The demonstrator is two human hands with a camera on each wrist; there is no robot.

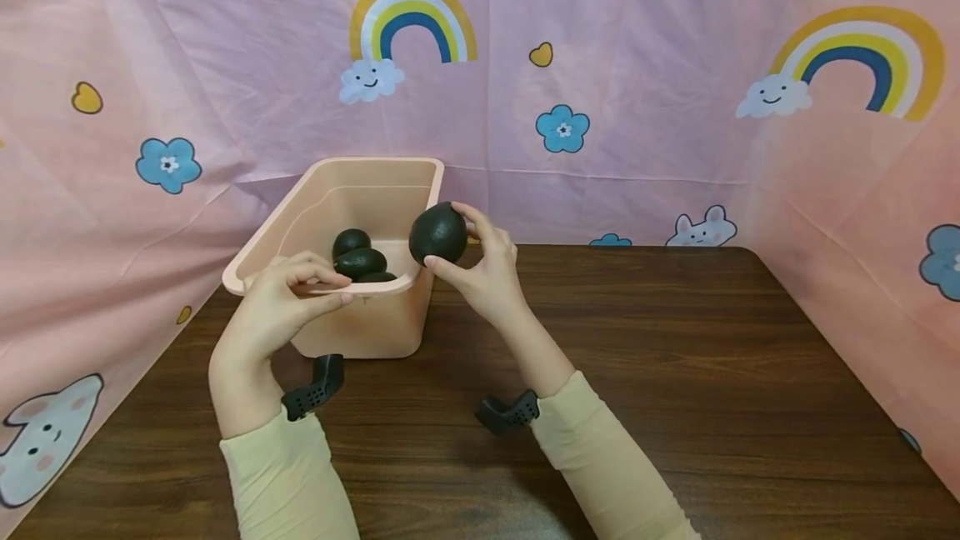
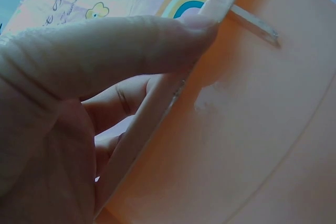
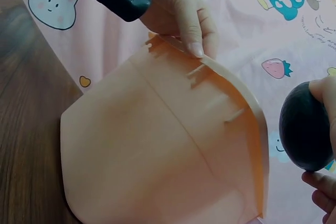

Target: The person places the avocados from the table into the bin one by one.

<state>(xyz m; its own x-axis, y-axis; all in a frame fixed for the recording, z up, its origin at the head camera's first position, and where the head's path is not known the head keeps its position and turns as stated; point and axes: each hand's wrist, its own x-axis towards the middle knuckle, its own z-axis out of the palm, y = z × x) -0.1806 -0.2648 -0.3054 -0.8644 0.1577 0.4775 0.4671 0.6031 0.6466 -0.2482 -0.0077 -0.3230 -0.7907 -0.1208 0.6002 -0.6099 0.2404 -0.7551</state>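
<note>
A peach-coloured plastic bin (image 1: pixel 360 323) stands on the table, with several dark green avocados (image 1: pixel 361 262) lying inside near its front wall. My left hand (image 1: pixel 281 298) grips the front rim, thumb outside and fingers over the inner side; the left wrist view shows the thumb (image 2: pixel 142 45) pressed along that rim. Beside the bin's right front corner, my right hand (image 1: pixel 483 265) pinches another dark avocado (image 1: pixel 438 233) between thumb and fingers. That avocado (image 3: pixel 305 127) also shows in the right wrist view, apart from the bin. The bin's front wall hides part of the lowest avocado.
The dark brown wooden table (image 1: pixel 637 373) extends to the right of the bin. Behind and at both sides hangs a pink cloth (image 1: pixel 637 173) printed with rainbows and flowers. A black strap device (image 1: pixel 315 390) sits on the left wrist, another black device (image 1: pixel 506 412) on the right.
</note>
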